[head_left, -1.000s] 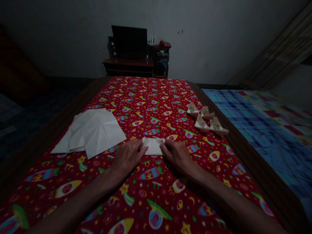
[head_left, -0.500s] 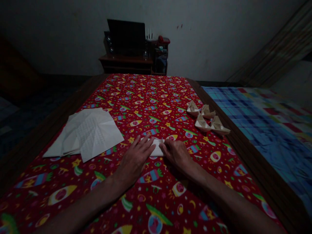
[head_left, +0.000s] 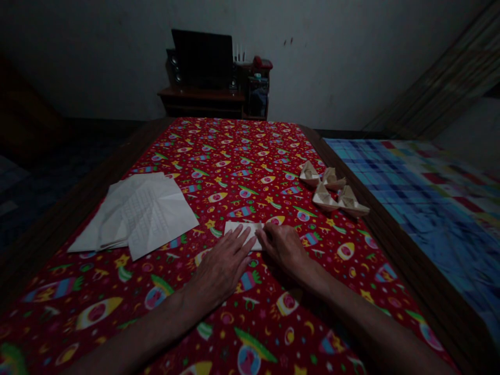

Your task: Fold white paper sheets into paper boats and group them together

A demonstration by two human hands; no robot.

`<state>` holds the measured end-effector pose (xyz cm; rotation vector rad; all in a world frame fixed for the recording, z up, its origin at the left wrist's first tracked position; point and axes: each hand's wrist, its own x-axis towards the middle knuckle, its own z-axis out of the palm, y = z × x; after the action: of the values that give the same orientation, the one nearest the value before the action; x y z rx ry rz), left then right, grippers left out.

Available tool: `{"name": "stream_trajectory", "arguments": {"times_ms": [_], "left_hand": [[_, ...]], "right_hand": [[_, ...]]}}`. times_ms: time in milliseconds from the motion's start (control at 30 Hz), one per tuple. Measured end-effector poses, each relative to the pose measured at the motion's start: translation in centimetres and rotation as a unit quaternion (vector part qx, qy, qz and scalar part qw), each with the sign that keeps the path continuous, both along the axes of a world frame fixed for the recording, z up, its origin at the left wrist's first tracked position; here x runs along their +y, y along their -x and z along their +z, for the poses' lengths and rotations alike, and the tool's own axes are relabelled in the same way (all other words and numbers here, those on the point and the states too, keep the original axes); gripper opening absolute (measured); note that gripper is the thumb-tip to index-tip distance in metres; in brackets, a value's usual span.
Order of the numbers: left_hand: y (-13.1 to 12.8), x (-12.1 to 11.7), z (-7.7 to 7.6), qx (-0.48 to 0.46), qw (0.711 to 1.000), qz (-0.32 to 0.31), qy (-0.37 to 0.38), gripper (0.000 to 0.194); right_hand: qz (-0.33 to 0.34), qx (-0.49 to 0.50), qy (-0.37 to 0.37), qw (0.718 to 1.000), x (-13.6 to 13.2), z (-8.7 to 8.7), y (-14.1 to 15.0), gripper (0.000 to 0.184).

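Note:
A small folded white paper (head_left: 255,242) lies flat on the red patterned cloth in front of me. My left hand (head_left: 225,256) rests on it, fingers stretched out across its surface. At the paper's right end my right hand (head_left: 283,247) is closed, thumb and fingers pinching that edge. Several folded paper boats (head_left: 325,197) stand in a cluster at the right side of the cloth. To the left is a loose pile of white paper sheets (head_left: 156,216), creased, with writing on some. Parts of the folded paper are hidden under my fingers.
The red cloth (head_left: 234,172) covers a table with dark wooden edges (head_left: 339,166). Beyond its far end a black monitor (head_left: 203,60) with speakers stands on a brown desk (head_left: 201,96), beside a red telephone (head_left: 262,63). A blue plaid bedspread (head_left: 390,208) lies to the right.
My left hand has slid right and slightly toward me along the folded paper, uncovering its left end. My right hand stays at the right end.

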<state>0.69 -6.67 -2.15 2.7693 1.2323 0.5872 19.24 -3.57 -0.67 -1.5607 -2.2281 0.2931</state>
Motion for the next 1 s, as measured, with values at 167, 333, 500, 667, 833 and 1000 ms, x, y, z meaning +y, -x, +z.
{"name": "stream_trajectory", "arguments": {"times_ms": [167,333,500,667,833,1000], "left_hand": [[0.0,-0.1,0.1,0.027,1.000,-0.003,0.001,0.042],[0.0,-0.1,-0.1,0.049,0.999,0.000,0.003,0.044],[-0.1,-0.1,-0.1,0.050,0.999,0.004,-0.004,0.044],[-0.1,-0.2,0.0,0.043,0.999,0.006,-0.008,0.041],[0.0,-0.1,-0.1,0.065,0.998,-0.005,-0.009,0.038],[0.6,0.0,0.4,0.089,0.996,-0.019,-0.003,0.043]], "right_hand": [[0.009,0.004,-0.023,1.000,0.1,-0.3,-0.1,0.029],[0.009,-0.009,-0.026,1.000,0.1,-0.2,0.0,0.026],[0.015,-0.033,-0.014,0.999,0.2,0.1,-0.1,0.027],[-0.014,-0.118,-0.103,0.988,-0.6,0.4,-0.1,0.025],[0.143,-0.120,-0.187,0.964,-4.3,-0.4,0.7,0.031],[0.181,-0.137,-0.123,0.966,-6.2,-1.1,-0.7,0.061]]}}
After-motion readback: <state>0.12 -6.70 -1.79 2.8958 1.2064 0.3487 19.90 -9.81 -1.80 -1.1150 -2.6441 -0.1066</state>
